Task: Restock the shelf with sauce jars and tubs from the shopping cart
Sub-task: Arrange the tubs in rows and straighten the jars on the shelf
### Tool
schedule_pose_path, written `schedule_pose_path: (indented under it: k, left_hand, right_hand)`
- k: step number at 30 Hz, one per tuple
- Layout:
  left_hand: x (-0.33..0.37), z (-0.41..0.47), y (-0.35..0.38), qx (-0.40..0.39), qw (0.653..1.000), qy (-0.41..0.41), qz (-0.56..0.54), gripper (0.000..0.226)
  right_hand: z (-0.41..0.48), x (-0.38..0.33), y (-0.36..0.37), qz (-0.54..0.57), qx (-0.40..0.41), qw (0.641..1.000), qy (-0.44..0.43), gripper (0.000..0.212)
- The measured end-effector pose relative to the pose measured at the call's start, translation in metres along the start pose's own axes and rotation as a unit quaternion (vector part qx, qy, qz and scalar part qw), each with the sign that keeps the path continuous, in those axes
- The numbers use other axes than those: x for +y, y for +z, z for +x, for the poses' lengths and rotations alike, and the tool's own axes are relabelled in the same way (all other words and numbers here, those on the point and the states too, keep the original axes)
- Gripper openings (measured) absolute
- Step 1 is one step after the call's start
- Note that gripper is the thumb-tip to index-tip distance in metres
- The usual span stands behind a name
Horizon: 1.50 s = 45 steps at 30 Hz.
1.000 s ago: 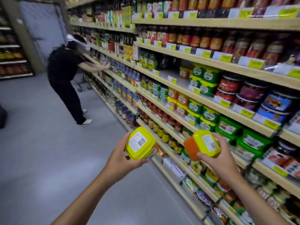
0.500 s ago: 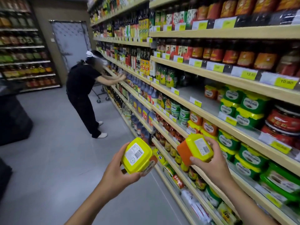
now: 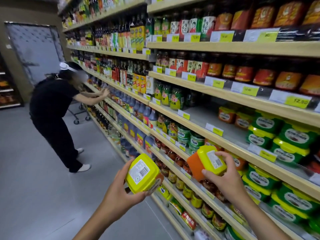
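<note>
Both tubs have risen toward the bare shelf [image 3: 199,116]: left hand [image 3: 119,191] grips one yellow-lidded tub [image 3: 142,172], right hand [image 3: 225,179] another orange tub [image 3: 206,161], lids facing up.

Moderate, even light from above; soft shadows sit under the pale wooden shelves [image 3: 225,47]. Wide-angle distortion bows the edges; the near right green plastic tubs [image 3: 294,135] look smeared.

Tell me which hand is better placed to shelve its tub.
Right, probably. The right hand holds the orange-sided tub at the shelf front, under the bare gap beside shelved orange tubs. The left hand holds the other tub out over the aisle.
</note>
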<state>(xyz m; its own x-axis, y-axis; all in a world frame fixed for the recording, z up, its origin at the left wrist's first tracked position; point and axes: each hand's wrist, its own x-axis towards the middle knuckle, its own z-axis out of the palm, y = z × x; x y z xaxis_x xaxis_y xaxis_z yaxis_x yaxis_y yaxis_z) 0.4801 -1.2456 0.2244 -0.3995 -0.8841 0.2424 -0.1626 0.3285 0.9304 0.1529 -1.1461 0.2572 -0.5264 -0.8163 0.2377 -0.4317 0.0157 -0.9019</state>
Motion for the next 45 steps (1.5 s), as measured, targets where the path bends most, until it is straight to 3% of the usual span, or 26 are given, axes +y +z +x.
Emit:
schedule_pose_path:
  k: [10,19,27,30,33,37,45]
  left_hand:
    - [-0.027,0.174,-0.040,-0.117,0.989,0.088,0.026,0.104]
    - [0.004,0.283,0.021,-0.198,0.966,0.161,0.030,0.097]
    - [0.035,0.374,0.094,-0.271,0.942,0.197,0.027,0.103]
    - [0.045,0.410,0.122,-0.284,0.933,0.208,0.074,0.107]
    - [0.050,0.437,0.147,-0.304,0.921,0.220,0.103,0.109]
    - [0.056,0.465,0.176,-0.314,0.911,0.239,0.115,0.090]
    - [0.054,0.497,0.228,-0.365,0.897,0.222,0.117,0.077]
  right_hand:
    - [0.062,-0.037,0.055,-0.017,0.140,0.987,0.080,0.059]
    - [0.102,-0.040,0.037,-0.029,0.238,0.967,0.085,0.053]
    - [0.163,-0.031,0.007,-0.046,0.311,0.946,0.079,0.055]
    - [0.190,-0.025,-0.003,-0.072,0.336,0.936,0.074,0.056]
    - [0.217,-0.015,-0.013,-0.143,0.330,0.927,0.105,0.061]
    - [0.243,-0.001,-0.022,-0.223,0.313,0.914,0.131,0.071]
    - [0.268,0.013,-0.025,-0.326,0.272,0.885,0.190,0.074]
